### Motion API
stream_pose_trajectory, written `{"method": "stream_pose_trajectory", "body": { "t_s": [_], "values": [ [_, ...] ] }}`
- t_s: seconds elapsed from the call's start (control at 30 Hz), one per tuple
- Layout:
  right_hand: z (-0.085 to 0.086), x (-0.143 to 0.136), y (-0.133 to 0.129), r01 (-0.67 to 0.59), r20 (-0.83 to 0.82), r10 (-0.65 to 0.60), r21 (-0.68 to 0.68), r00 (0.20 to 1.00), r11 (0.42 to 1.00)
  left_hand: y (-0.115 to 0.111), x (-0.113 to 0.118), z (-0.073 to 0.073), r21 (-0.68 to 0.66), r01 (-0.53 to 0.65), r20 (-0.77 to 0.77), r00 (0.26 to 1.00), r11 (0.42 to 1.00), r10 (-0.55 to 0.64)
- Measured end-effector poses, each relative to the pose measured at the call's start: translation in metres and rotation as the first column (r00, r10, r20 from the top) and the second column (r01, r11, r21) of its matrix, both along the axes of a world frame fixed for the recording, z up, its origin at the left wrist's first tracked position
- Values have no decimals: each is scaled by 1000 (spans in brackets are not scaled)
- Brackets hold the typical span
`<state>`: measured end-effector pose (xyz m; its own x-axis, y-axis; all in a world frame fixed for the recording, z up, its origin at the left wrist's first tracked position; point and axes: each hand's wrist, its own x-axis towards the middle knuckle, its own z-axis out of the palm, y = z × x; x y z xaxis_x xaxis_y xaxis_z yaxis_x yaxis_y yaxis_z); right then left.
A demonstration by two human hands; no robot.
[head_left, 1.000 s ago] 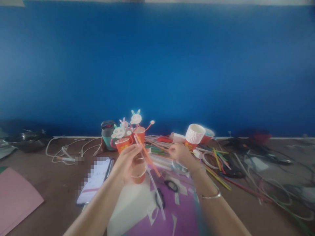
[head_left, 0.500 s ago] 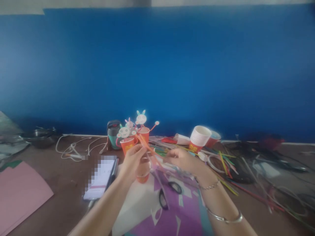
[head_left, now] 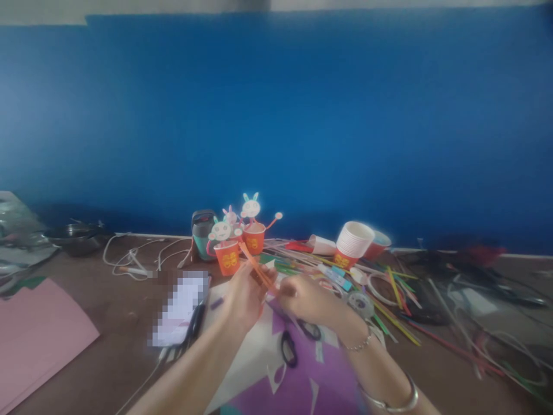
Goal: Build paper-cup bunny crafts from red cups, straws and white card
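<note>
Closest in, a purple sheet [head_left: 332,380] and a white sheet [head_left: 250,358] lie on the brown counter [head_left: 121,351]. Black loops [head_left: 288,349], which look like scissor handles, rest on the purple one. A phone [head_left: 184,311] lies to the left.

Just past that, the two hands work close together. The orange strips [head_left: 257,265] are between them, slanting up and away. The left hand [head_left: 248,291] is curled, with its fingers bent around the strips. The right hand [head_left: 305,297] is nearly closed, and seems to pinch their low end; its fingertips are blurry. The step now looks like lining up or bending the strips. I think the next move needs a soft pinch and a steady left hand, so the thin strips don't slip.

Farther back, a roll of tape [head_left: 360,304] sits near the right wrist. Past it stand bunny cups [head_left: 227,257] and a cup stack [head_left: 355,239], then the blue wall [head_left: 276,115].
</note>
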<state>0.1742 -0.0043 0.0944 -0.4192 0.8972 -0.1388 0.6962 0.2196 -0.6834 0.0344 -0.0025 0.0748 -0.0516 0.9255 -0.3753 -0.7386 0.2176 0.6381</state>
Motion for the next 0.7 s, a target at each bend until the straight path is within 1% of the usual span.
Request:
{"method": "stream_pose_trajectory", "body": {
  "t_s": [0.1, 0.2, 0.33, 0.37, 0.4, 0.5, 0.57, 0.63, 0.7],
  "values": [
    [-6, -4, 0, -32, -13, 32, -18, 999, 999, -1, 2, -4, 71, -27, 79, 997, 997, 21],
    [-8, -4, 1, -51, -61, 50, -24, 997, 998, 0, 2, -9, 134, -10, 55, 998, 991, 3],
    [-12, 1, 7, 33, -240, -47, -63, 970, 997, 1, -1, -10, 171, 48, 2, 999, 984, -49],
    [-13, 2, 9, 26, -258, -45, -79, 965, 997, 0, -1, -9, 177, 56, -6, 998, 983, -55],
    [-14, 2, 11, -10, -265, -16, -98, 964, 995, 0, -1, -8, 183, 62, -11, 998, 981, -61],
    [-16, 4, 15, -153, -285, 107, -145, 953, 978, -1, -1, -5, 201, 79, -18, 997, 976, -77],
    [-14, 4, 15, -164, -305, 105, -177, 947, 970, -2, -1, -3, 217, 84, -21, 996, 973, -82],
    [-12, 3, 14, -147, -313, 77, -204, 947, 968, -2, -2, -2, 240, 95, -28, 995, 966, -91],
    [-9, 3, 13, -152, -309, 80, -218, 948, 964, -2, -3, -3, 273, 127, -42, 992, 954, -120]
  ]
}}
